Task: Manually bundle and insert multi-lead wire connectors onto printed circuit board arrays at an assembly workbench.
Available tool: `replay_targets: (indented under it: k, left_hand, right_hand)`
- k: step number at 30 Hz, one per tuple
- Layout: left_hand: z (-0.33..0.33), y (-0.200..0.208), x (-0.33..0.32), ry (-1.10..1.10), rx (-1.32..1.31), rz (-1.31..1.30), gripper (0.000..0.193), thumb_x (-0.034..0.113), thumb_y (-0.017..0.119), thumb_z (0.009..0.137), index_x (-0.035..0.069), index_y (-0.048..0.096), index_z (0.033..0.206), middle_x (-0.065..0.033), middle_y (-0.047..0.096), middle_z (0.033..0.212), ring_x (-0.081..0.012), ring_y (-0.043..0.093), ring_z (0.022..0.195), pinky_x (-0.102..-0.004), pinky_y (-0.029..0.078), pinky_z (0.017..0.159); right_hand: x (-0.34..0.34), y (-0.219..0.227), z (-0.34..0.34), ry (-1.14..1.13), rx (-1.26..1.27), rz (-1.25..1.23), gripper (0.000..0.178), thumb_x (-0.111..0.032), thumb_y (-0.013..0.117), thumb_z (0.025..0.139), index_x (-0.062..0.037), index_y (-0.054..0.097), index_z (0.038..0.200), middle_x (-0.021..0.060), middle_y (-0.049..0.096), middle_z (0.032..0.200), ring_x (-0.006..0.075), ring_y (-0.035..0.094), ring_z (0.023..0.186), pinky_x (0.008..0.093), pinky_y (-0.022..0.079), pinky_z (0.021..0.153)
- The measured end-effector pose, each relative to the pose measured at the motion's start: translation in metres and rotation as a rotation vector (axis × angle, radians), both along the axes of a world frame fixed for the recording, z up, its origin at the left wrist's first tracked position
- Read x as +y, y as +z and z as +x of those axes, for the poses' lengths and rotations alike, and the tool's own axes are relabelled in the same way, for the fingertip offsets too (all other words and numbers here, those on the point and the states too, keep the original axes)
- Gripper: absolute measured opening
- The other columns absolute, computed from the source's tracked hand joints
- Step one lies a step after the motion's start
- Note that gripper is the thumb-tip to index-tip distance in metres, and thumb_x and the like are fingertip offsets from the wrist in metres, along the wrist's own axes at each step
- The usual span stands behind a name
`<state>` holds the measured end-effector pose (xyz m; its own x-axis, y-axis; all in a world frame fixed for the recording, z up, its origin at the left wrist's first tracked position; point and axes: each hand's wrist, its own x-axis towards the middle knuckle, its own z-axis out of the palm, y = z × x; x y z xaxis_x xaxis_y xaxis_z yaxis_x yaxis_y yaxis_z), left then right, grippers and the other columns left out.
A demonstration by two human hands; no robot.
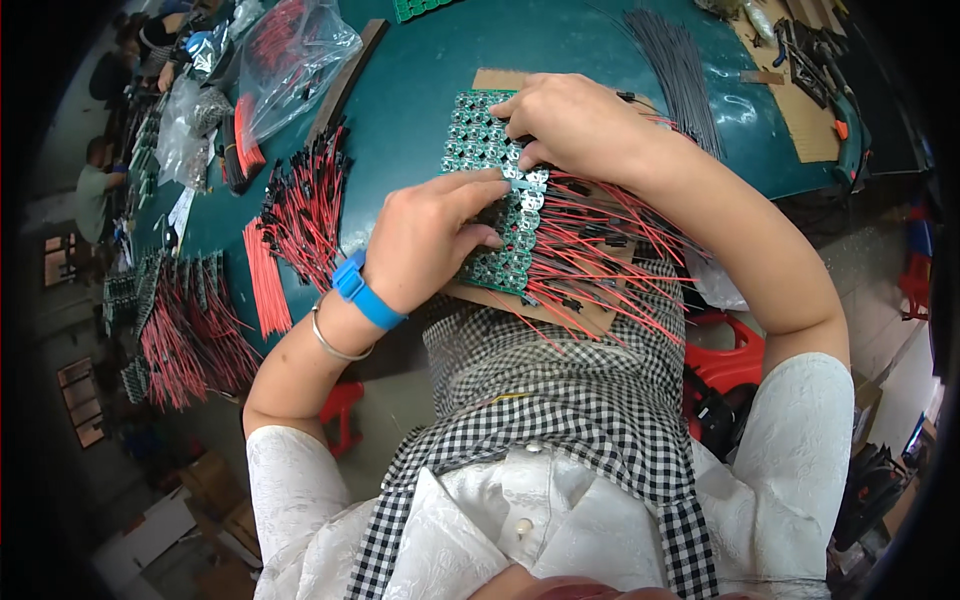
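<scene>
Bare green tabletop (560,45) beyond; red wire bundles (305,205) crowding left.
</scene>
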<state>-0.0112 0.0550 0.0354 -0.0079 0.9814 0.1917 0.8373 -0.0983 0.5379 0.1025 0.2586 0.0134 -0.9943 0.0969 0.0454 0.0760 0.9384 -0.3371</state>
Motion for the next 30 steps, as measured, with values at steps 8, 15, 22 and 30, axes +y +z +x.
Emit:
replay_targets:
  k: [8,15,22,30]
  left_hand:
    - [-0.036,-0.008,0.037,-0.245,-0.028,-0.074,0.081,0.027,0.091,0.056,0.009,0.062,0.129,-0.0141,0.054,0.136,-0.0384,0.052,0.128,-0.0438,0.046,0.106]
    - [-0.030,0.000,0.042,-0.249,0.136,-0.185,0.091,0.025,0.088,0.059,0.011,0.054,0.142,-0.0170,0.045,0.152,-0.0400,0.042,0.140,-0.0468,0.041,0.113]
    - [-0.023,0.008,0.038,-0.229,0.228,-0.183,0.090,0.022,0.088,0.058,0.010,0.055,0.141,-0.0147,0.045,0.153,-0.0381,0.042,0.140,-0.0464,0.039,0.114]
    - [-0.022,0.010,0.037,-0.233,0.257,-0.193,0.087,0.021,0.089,0.057,0.009,0.058,0.137,-0.0140,0.047,0.151,-0.0370,0.043,0.139,-0.0454,0.038,0.114]
  right_hand:
    - [-0.007,0.011,0.003,-0.049,0.040,-0.125,0.055,-0.016,0.083,0.069,-0.0067,0.068,0.122,0.0158,0.073,0.109,0.0341,0.067,0.105,0.0443,0.054,0.091]
    - [-0.006,0.018,0.009,-0.085,0.131,-0.216,0.076,-0.011,0.085,0.067,-0.0100,0.057,0.138,0.0188,0.069,0.115,0.0367,0.066,0.108,0.0451,0.054,0.093]
    - [0.023,0.060,0.091,-0.471,0.787,-0.336,0.036,-0.002,0.074,0.081,-0.0021,0.067,0.117,0.0126,0.067,0.125,0.0225,0.065,0.110,0.0317,0.052,0.095]
    - [-0.105,-0.044,0.193,-1.136,0.644,-1.454,0.027,0.010,0.058,0.085,-0.0020,0.060,0.109,0.0102,0.068,0.103,0.0172,0.065,0.096,0.0298,0.053,0.084]
